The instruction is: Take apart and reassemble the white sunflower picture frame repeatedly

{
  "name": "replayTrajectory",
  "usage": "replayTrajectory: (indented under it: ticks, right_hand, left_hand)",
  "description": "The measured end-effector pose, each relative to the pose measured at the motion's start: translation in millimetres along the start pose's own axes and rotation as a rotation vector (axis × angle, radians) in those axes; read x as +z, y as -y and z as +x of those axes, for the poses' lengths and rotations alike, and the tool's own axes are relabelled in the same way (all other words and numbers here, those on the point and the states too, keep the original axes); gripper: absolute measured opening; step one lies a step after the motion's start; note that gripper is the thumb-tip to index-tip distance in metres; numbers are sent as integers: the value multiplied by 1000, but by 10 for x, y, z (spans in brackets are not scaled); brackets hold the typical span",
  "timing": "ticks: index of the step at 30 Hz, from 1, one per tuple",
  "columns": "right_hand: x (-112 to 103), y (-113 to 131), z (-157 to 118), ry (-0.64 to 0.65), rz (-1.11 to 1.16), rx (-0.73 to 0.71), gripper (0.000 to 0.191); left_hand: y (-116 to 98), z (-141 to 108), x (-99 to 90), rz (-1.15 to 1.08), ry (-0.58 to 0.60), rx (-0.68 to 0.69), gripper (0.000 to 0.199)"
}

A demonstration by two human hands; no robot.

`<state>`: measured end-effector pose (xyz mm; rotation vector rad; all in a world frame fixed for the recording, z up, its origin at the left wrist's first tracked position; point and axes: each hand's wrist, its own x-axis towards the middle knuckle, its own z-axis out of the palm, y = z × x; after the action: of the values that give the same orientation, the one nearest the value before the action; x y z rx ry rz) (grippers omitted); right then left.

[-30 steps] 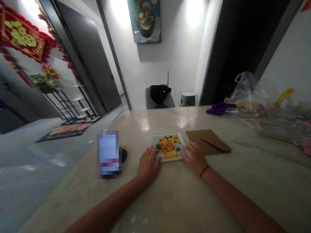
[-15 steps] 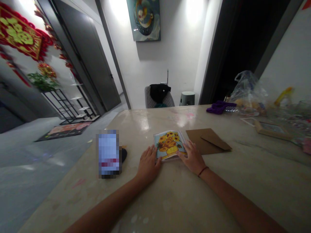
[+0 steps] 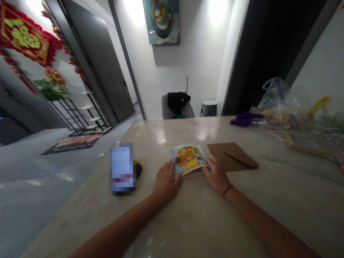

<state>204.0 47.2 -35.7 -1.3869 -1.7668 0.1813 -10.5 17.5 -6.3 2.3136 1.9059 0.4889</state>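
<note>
A card printed with sunflowers in a vase lies on the table in front of me, with a pale, see-through border showing round it. My left hand rests flat at the card's left edge, fingers stretched out and thumb by the near left corner. At the right edge my right hand has its fingers over the card and its thumb at the near corner. That near right edge is bowed up, and a brown layer shows beneath. A brown envelope with its flap toward the right lies just beyond my right hand.
On the left stands a phone with a blurred screen, a dark round object behind it. Farther right are a purple cloth, a clear plastic bag and a wooden frame. A grey chair stands past the far edge.
The card's near right edge has risen and bowed at my right hand, uncovering the brown layer below. My left hand stays at the left edge. The whole view has shifted slightly.
</note>
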Motion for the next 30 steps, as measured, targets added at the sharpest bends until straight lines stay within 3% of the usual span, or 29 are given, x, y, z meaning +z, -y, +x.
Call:
replayTrajectory:
  ticks: [3, 6, 9, 14, 20, 24, 28, 30]
  right_hand:
    - [-31, 27, -2, -112, 94, 40, 50]
    - [-45, 22, 10, -143, 237, 197, 61]
    - [-49, 3, 41, -108, 412, 307, 59]
    - [-95, -21, 118, -104, 667, 359, 52]
    - [-102, -52, 143, -29, 663, 472, 50]
    - [-78, -36, 109, 33, 598, 421, 53]
    - [-88, 33, 67, 26, 505, 352, 37]
    - [-96, 69, 53, 9, 459, 323, 28]
  left_hand:
    - [7, 12, -12, -48, -18, -14, 66]
    - [18, 24, -17, -74, -31, -13, 71]
    - [29, 34, -18, -97, -50, -10, 64]
    - [52, 51, -22, -162, -72, -25, 48]
    - [61, 77, -19, -344, -184, -91, 42]
    - [64, 97, -46, -408, -232, -206, 35]
    - [81, 119, -59, -376, -181, -130, 46]
    - [94, 125, -46, -368, -196, -100, 42]
